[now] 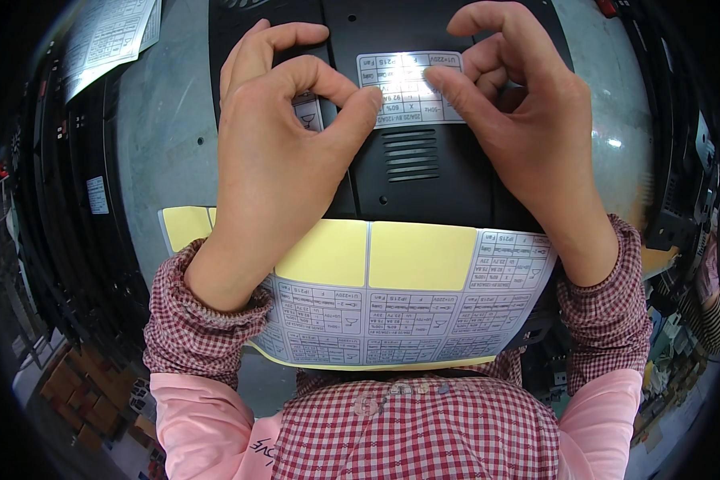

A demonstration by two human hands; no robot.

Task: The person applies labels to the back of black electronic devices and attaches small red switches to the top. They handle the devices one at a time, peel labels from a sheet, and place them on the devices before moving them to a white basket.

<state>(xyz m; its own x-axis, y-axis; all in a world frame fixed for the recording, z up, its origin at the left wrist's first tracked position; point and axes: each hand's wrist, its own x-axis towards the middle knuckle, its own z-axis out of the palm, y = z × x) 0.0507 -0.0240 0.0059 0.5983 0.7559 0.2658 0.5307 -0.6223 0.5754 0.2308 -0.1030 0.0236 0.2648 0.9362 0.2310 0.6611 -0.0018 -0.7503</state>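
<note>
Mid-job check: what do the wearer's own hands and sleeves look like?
The left hand and right hand are ungloved. Finely checked maroon-and-white cuffs gather at the wrists; plain pink sleeve sections follow toward the elbows.

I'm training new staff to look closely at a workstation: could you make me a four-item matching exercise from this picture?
Column one
1. Printed papers
2. Silver-white label
3. Vent
4. Sticker sheet

Column two
A. A set of parallel slots in the black panel
B. Has yellow patches and lies nearest the person's body
C. At the upper left of the picture
D. Between the left hand and the right hand, on the side of the slots away from the person

Right pairs: 1-C, 2-D, 3-A, 4-B
</note>
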